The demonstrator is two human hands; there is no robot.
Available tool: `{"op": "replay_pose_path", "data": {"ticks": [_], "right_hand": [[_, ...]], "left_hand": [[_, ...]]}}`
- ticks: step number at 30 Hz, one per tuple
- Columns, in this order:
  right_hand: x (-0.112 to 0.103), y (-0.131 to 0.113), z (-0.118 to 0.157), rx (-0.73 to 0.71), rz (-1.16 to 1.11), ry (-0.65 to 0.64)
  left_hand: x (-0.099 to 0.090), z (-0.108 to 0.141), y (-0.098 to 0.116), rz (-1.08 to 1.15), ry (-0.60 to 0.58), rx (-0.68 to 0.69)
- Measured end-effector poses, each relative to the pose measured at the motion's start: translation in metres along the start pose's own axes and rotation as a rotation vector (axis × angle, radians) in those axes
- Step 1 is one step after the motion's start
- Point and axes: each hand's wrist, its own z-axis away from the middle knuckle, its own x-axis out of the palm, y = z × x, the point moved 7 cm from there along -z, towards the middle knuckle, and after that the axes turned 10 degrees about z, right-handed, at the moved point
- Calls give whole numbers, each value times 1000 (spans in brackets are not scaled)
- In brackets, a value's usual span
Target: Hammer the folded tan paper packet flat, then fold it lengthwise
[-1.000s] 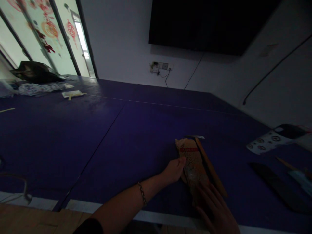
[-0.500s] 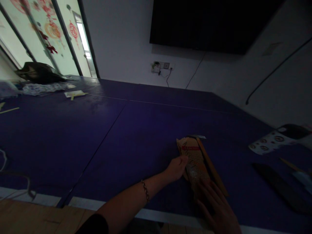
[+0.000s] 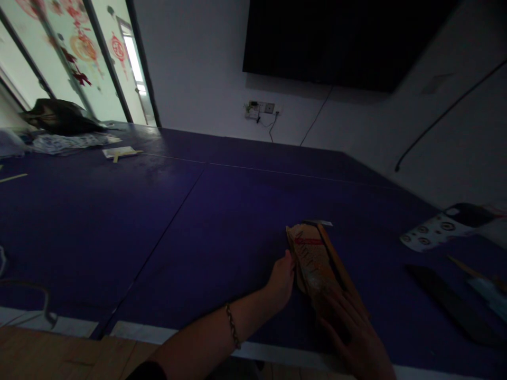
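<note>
A crumpled brown paper package (image 3: 311, 253) with a red printed band lies on the table, slightly turned. Along its right side runs a long wooden strip (image 3: 336, 258), and a flat, shiny metal piece (image 3: 322, 222) pokes out at its far end. My left hand (image 3: 282, 279) is closed at the package's left edge, thumb upward, its other fingers partly hidden. Over the near end of the package lies my right hand (image 3: 352, 327), flat with fingers outstretched. What is inside or under the package is hidden.
The purple table (image 3: 222, 211) has seams. At right are a dark flat slab (image 3: 447, 301), a thin stick (image 3: 465, 266) and a patterned white cylinder (image 3: 428, 232). A white packet (image 3: 119, 152) and dark bag (image 3: 61, 116) lie far left; a grey cable (image 3: 27, 285) is near left.
My left hand has slid back and left, its thumb moving from the package's top to its left edge. My right hand stays on the near end. The view has shifted slightly.
</note>
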Motion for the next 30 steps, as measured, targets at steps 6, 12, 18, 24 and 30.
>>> {"op": "replay_pose_path", "data": {"ticks": [6,12,18,24,30], "right_hand": [[5,4,-3,29,-30,-36],[10,13,-7,41,-34,-97],[-20,6,-15,20,-49,55],[-50,-75,-43,-101,-408,53],[-26,-176,-107,-316,-782,-329]], "left_hand": [[-2,7,2,104,176,-159],[-7,1,2,83,217,-221],[-15,8,13,-162,86,-177],[-12,60,92,-846,-432,173],[-38,92,142,-1285,-783,257]]}}
